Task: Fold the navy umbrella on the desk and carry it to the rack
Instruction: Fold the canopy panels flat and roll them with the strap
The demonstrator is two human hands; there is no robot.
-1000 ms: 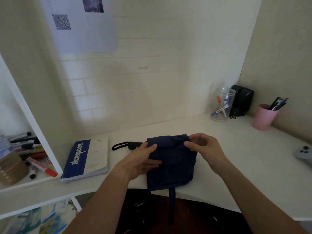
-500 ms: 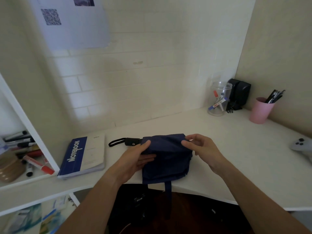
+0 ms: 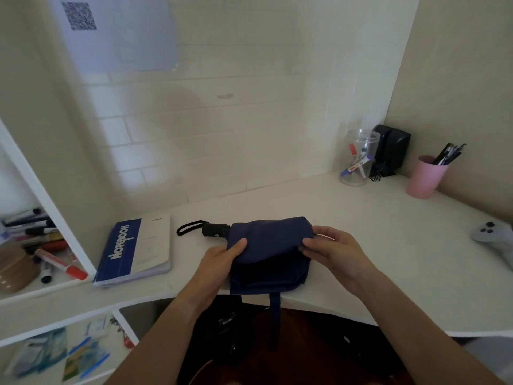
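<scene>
Desk: the white laminate desk with a curved front edge is running along a white brick wall and is carrying every item listed below.
Umbrella: the navy fabric folding umbrella is lying near the desk's front edge, canopy collapsed and loosely bunched, its lower fabric reaching that edge.
Notebook: the blue-and-white softcover notebook is lying flat on the desk, just beside the umbrella's handle end, apart from it.
Left hand: the left hand is gripping the canopy's left end, thumb lying on top of the fabric, fingers hidden beneath it.
Right hand: the right hand is pinching the canopy's right end between thumb and fingers, holding a fold of cloth.
Cup: the pink plastic cup is standing upright at the far right, holding dark pens.
Jar: the clear plastic jar is standing upright near the wall with markers inside, just beside a black boxy device.
Controller: the grey game controller is lying at the right edge of view, well apart from the umbrella.
Handle: the black umbrella handle is pointing left, resting on the desk.
Closing strap: the navy closing strap is hanging over the desk's front edge.
Wrist loop: the black cord wrist loop is lying flat beside the handle.
</scene>
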